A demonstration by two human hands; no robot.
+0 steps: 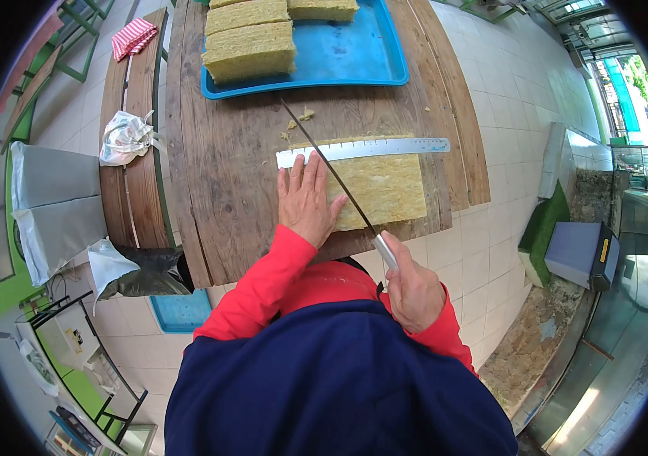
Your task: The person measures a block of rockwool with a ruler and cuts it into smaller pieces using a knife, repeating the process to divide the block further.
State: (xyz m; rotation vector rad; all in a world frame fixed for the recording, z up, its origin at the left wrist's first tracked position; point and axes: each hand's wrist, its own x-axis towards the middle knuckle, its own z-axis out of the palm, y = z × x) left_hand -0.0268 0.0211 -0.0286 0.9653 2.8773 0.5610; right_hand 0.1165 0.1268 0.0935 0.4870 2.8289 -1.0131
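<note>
A flat yellowish fibrous slab [384,186] lies near the front edge of the wooden table. Across its far part rests a metal ruler [384,148]. My left hand [306,199] lies flat with its fingers spread, fingertips on the ruler's left end and thumb over the slab. My right hand [415,289] is closed around the pale handle of a long thin knife [341,182], held at the table's front edge. The blade runs diagonally up and left over the slab and ruler, its tip beyond them. Whether the blade touches the slab cannot be told.
A blue tray [339,72] with several thick fibrous blocks [251,49] stands at the table's far side. Small crumbs lie left of the ruler. On a bench [115,190] at left sit a white plastic bag [126,138] and a striped cloth [134,38].
</note>
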